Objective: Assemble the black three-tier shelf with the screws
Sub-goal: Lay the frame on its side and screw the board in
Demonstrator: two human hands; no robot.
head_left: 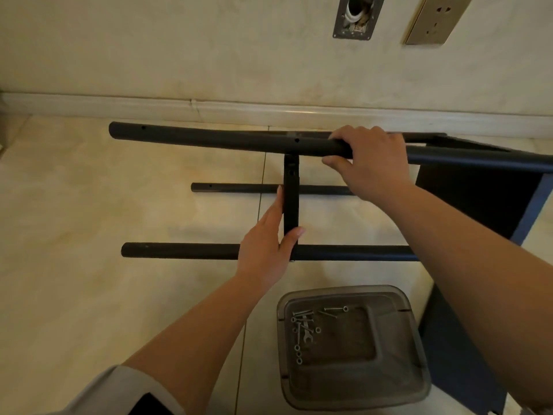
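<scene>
The black shelf frame lies on its side on the floor. Its top tube (215,138) runs left to right, and my right hand (371,158) grips that tube from above. A thin shelf panel (291,202), seen edge-on, stands between the top tube and a lower tube (179,251). My left hand (266,250) holds this panel, fingers flat along its left face and thumb on its lower edge. A third, farther tube (233,188) lies behind. Another black panel (475,193) is fixed at the right end. Several screws (302,317) and a small wrench (306,332) lie in a clear plastic tray (398,381).
The tray sits on the tiled floor close in front of me. A dark blue board (457,360) lies at the right under my forearm. The wall with a skirting board (209,110), a socket (437,20) and an open wall box (356,16) stands just behind the frame.
</scene>
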